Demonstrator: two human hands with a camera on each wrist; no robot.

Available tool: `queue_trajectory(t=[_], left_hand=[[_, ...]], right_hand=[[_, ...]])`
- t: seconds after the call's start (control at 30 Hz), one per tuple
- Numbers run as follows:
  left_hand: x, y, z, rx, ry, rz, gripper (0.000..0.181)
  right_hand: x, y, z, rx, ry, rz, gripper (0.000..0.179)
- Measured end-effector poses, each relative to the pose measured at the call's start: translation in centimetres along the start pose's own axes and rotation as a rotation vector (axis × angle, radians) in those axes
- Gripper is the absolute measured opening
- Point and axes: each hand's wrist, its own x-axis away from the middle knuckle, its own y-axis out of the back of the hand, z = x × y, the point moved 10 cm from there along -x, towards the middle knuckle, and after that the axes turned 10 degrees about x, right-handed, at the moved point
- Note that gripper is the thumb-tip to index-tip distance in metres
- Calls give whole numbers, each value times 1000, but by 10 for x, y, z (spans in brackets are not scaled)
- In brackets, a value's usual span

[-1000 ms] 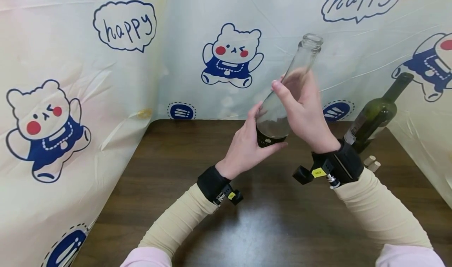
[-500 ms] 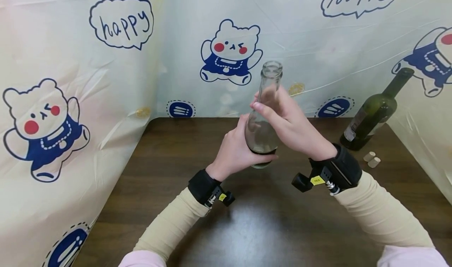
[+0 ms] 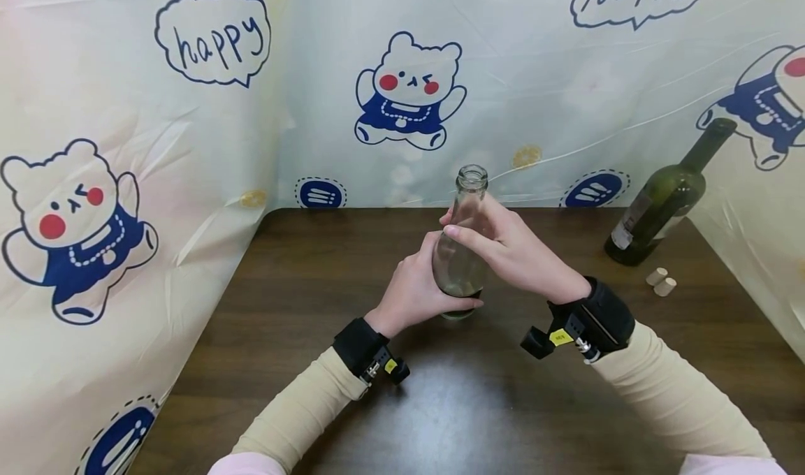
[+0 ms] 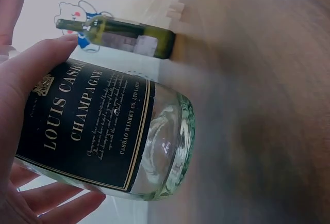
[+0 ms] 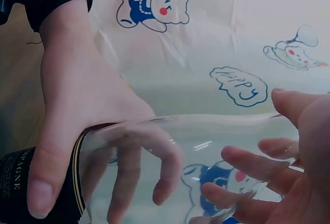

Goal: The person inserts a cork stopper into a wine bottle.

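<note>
A clear glass bottle (image 3: pixel 462 262) stands close to upright in front of me, its mouth open at the top. Around its lower body curls my left hand (image 3: pixel 411 290), thumb lying across the black label (image 4: pixel 87 126), which reads "Champagne". My right hand (image 3: pixel 518 251) grips the bottle at the shoulder and lower neck. In the right wrist view, the right hand's fingers (image 5: pixel 258 182) wrap the narrower part, and those of the left show through the glass. In the left wrist view the thick base (image 4: pixel 175 146) hangs over the tabletop; whether it touches is unclear.
A green wine bottle (image 3: pixel 660 209) stands at the back right of the brown wooden table (image 3: pixel 302 279). Two corks (image 3: pixel 660 281) lie in front of it. A printed curtain (image 3: pixel 314 98) closes off the back and both sides.
Both hands have lowered the clear bottle and moved it left, turning it from a rightward tilt to nearly upright. The green bottle and the corks have stayed in place.
</note>
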Motion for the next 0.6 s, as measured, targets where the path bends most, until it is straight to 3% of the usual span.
queue_trajectory(t=[0.6], left_hand=[[12, -14, 23, -12, 52, 20, 110]], right_hand=[[4, -17, -20, 2, -27, 25, 27]])
